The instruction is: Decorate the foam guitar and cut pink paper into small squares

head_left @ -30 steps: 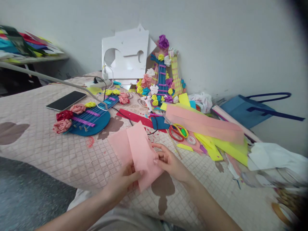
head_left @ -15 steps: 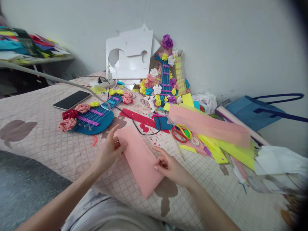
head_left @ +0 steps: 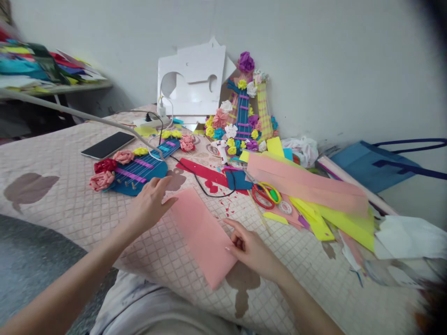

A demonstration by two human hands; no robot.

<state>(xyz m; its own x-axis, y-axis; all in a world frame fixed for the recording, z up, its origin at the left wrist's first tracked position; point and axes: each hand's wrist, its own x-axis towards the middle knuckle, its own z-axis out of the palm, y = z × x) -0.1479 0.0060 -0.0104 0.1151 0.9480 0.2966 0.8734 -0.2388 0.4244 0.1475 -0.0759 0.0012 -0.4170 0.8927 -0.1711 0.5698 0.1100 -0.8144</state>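
Note:
A pink paper strip (head_left: 202,237) lies slantwise in front of me at the table's near side. My right hand (head_left: 249,249) pinches its right edge between thumb and fingers. My left hand (head_left: 150,204) is open by the upper left corner, thumb apart from the fingers and close to the paper; whether the thumb touches it I cannot tell. Just beyond that hand is a blue paper guitar (head_left: 139,172) with purple bars, strings and crumpled paper roses (head_left: 104,172), its lower edge partly covered by my fingers.
Scissors (head_left: 266,194), pink strips (head_left: 307,179) and yellow sheets (head_left: 314,218) lie to the right. Behind are a glue gun (head_left: 220,151) with its black cord, a red strip (head_left: 202,171) and decorated guitars (head_left: 243,111). A phone (head_left: 108,145) rests at left, near a pale curved arm (head_left: 87,114).
My left hand has let go of the paper's left edge and moved left, its fingers now over the guitar's lower edge. The paper's upper end has sunk lower. My right hand keeps its pinch.

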